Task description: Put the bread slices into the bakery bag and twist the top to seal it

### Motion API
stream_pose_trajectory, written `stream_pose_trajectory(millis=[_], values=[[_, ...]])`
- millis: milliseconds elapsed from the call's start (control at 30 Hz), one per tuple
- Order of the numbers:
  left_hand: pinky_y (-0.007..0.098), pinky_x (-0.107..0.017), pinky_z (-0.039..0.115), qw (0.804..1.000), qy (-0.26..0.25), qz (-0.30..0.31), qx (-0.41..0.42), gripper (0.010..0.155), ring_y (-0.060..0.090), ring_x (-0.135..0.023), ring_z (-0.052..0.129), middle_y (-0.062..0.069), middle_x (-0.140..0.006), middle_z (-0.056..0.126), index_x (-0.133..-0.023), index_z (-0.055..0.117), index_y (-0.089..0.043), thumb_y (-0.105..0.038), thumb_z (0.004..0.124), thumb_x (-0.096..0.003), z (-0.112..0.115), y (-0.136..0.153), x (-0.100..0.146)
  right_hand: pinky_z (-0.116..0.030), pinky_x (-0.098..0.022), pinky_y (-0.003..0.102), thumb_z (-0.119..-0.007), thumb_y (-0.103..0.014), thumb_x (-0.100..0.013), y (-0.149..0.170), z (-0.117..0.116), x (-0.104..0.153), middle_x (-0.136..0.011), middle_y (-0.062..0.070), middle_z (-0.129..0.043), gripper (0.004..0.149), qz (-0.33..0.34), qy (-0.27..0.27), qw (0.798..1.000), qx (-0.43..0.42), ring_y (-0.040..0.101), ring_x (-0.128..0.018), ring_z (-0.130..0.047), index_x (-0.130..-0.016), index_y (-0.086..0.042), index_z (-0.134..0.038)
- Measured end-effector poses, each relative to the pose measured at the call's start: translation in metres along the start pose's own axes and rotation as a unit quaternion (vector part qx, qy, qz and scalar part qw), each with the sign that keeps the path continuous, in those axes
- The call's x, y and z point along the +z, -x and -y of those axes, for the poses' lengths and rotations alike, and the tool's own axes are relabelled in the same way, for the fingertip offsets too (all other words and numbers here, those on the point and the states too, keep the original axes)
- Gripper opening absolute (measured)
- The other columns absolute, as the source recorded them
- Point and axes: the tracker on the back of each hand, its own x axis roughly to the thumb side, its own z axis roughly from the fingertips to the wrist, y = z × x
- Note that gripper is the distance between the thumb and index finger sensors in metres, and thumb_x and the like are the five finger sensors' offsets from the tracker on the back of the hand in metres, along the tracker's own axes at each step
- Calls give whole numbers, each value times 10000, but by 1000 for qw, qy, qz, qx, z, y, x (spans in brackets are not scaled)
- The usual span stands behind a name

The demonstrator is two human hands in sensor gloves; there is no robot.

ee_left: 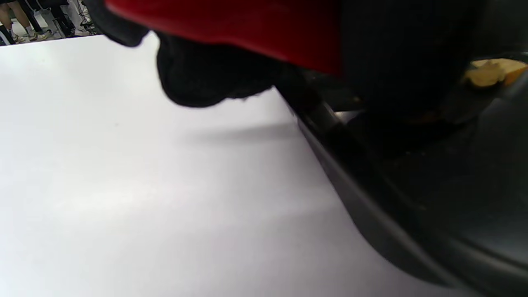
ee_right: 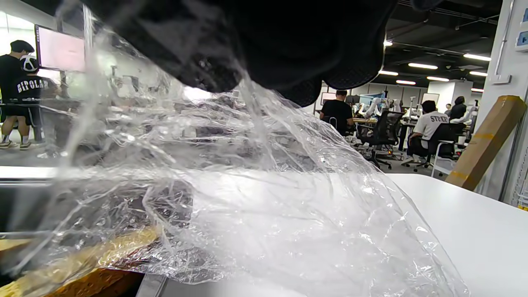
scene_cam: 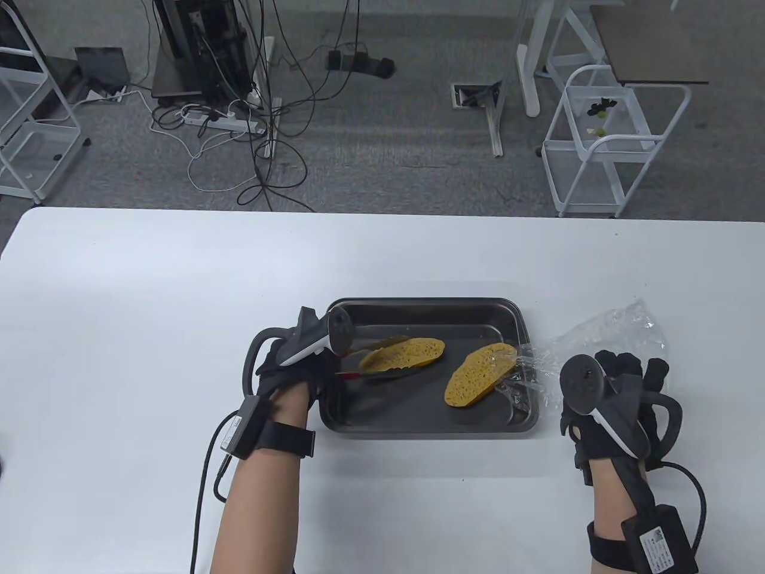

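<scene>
A dark metal tray (scene_cam: 418, 427) sits mid-table with two yellow bread slices. My left hand (scene_cam: 302, 362) grips red-handled tongs (scene_cam: 364, 359), which clamp the left slice (scene_cam: 409, 353) and hold it tilted just above the tray floor. The right slice (scene_cam: 475, 376) lies flat, its right end under the mouth of the clear bakery bag (scene_cam: 603, 338). My right hand (scene_cam: 621, 382) holds that bag at the tray's right rim. In the right wrist view the crumpled bag (ee_right: 268, 206) hangs from my gloved fingers (ee_right: 288, 41) over bread (ee_right: 82, 255). The left wrist view shows the red tongs handle (ee_left: 247, 29) and tray rim (ee_left: 371, 198).
The white table (scene_cam: 149, 329) stretches to the left and front of the tray. Beyond its far edge are floor cables (scene_cam: 239, 125) and a white cart (scene_cam: 609, 149). A cardboard box (ee_right: 482, 144) leans at the right, and people stand and sit in the background.
</scene>
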Motion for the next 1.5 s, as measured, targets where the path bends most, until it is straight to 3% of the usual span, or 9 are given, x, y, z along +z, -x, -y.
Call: stream_pose_trajectory(millis=[133, 300, 533, 700, 833, 933, 1100, 1233, 1500], values=[[534, -797, 657, 999, -41, 7, 19, 807, 158, -591, 973, -141, -839, 844, -1004, 718, -330, -544, 1043, -298, 7, 3, 14, -413, -672, 757, -908, -287, -453, 0, 0, 0, -934, 231, -892, 424, 1, 9, 1000, -3, 543, -891, -788, -422, 136, -908], [536, -790, 665, 991, -132, 6, -19, 810, 167, -557, 977, -57, -816, 900, -996, 724, -350, -567, 1040, -282, 14, -3, 45, -416, -670, 757, -907, -287, -452, -1, -1, 1, -932, 229, -894, 423, 1, 29, 1000, -3, 541, -889, -790, -420, 135, -909], [542, -776, 680, 964, -261, 12, -45, 773, 188, -522, 994, 6, -773, 956, -1002, 714, -345, -623, 968, -327, 9, -7, 102, -422, -667, 757, -912, -286, -445, 0, -2, 3, -921, 240, -902, 422, -11, 70, 997, -12, 545, -883, -794, -398, 133, -924], [541, -766, 696, 946, -319, 42, -39, 763, 189, -505, 1003, 12, -764, 968, -1006, 722, -337, -633, 957, -343, 10, -16, 151, -430, -665, 756, -913, -286, -439, -5, -7, 4, -904, 243, -918, 421, -20, 92, 996, -5, 546, -873, -804, -379, 130, -933], [536, -753, 716, 948, -312, 65, -22, 760, 191, -480, 1012, 23, -756, 976, -1005, 736, -323, -638, 954, -349, 14, -28, 173, -431, -665, 754, -912, -287, -439, -13, -12, 6, -903, 240, -918, 420, -12, 101, 995, 7, 544, -872, -805, -375, 128, -934], [523, -738, 742, 952, -296, 72, -13, 755, 189, -448, 1020, 24, -736, 991, -1000, 754, -312, -649, 947, -354, 14, -38, 177, -434, -665, 753, -910, -290, -438, -21, -13, 9, -898, 237, -922, 421, 1, 112, 994, 13, 538, -870, -810, -372, 125, -935], [516, -720, 761, 968, -214, 92, 90, 753, 194, -422, 1025, 33, -720, 1002, -998, 768, -294, -654, 946, -361, 11, -53, 161, -433, -667, 753, -908, -293, -439, -32, -13, 16, -902, 236, -920, 421, 22, 125, 992, 22, 540, -873, -807, -375, 121, -938], [509, -709, 771, 974, -158, 103, 125, 748, 170, -417, 1025, 38, -711, 1003, -994, 776, -283, -659, 942, -369, 12, -65, 144, -429, -671, 753, -908, -299, -442, -37, -13, 19, -908, 235, -915, 422, 30, 130, 991, 25, 539, -880, -801, -383, 117, -940], [491, -685, 804, 974, -122, 101, 165, 748, 147, -377, 1039, 36, -693, 1014, -992, 786, -263, -674, 922, -382, 15, -85, 127, -419, -675, 752, -902, -309, -446, -49, -11, 24, -936, 234, -890, 423, 60, 135, 989, 19, 543, -907, -766, -396, 109, -944]])
